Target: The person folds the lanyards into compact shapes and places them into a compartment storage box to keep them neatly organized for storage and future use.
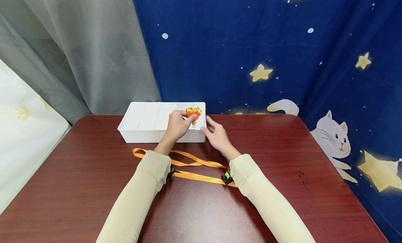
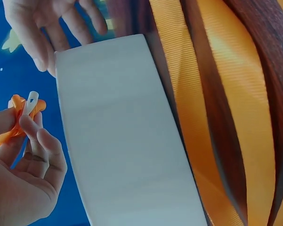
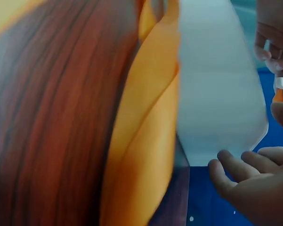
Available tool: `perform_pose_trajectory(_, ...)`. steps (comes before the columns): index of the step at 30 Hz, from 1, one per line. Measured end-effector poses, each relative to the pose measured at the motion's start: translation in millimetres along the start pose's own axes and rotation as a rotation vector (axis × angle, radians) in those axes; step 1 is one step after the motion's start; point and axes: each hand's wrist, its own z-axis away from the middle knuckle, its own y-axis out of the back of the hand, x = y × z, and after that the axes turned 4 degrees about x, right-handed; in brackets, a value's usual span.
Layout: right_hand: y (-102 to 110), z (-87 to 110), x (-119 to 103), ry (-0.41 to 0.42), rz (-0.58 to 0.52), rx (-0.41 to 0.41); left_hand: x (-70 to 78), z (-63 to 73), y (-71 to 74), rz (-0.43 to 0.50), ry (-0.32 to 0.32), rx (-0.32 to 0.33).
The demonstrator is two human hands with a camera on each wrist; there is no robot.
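Observation:
My left hand (image 1: 177, 126) pinches a bunched orange ribbon (image 1: 193, 112) between thumb and fingers, over the right compartment of a white box (image 1: 147, 135). A small white plastic piece with a slot (image 2: 32, 100) sticks out of the bunch in the left wrist view. My right hand (image 1: 218, 135) is at the box's right end, its fingers loosely extended and the thumb right at the front corner. Between my wrists and the box, a long orange ribbon (image 1: 201, 177) lies in loops on the table, partly hidden by my forearms.
The box stands near the far edge of the dark red wooden table (image 1: 301, 194), its inside split by low dividers. Behind the table hangs a blue curtain (image 1: 220, 54) with stars and a cat, with a grey curtain (image 1: 106, 54) to its left.

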Motion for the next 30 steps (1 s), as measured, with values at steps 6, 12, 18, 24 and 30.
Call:
perform_pose_trajectory(6, 2.7, -1.1, 5.3, 0.015, 0.041, -0.041, -2.9, -2.2, -6.2, -0.023, 0.002, -0.005)
perform_pose_trajectory(12, 2.5, -1.3, 7.5, 0.022, 0.037, -0.015, -6.1, -1.9, -9.2, -0.029, 0.008, -0.005)
perform_pose_trajectory(18, 2.1, -0.7, 6.8, 0.015, 0.076, 0.0, -9.0, -1.8, -9.3, -0.031, 0.011, -0.001)
perform_pose_trajectory(24, -0.6, -0.2, 8.1, 0.054, 0.106, 0.014, -10.4, -2.1, -9.6, -0.054, -0.002, 0.008)
perform_pose_trajectory(30, -3.3, 0.1, 9.1, 0.071, 0.13, 0.018, -10.7, -2.0, -10.4, -0.101, 0.014, 0.0)
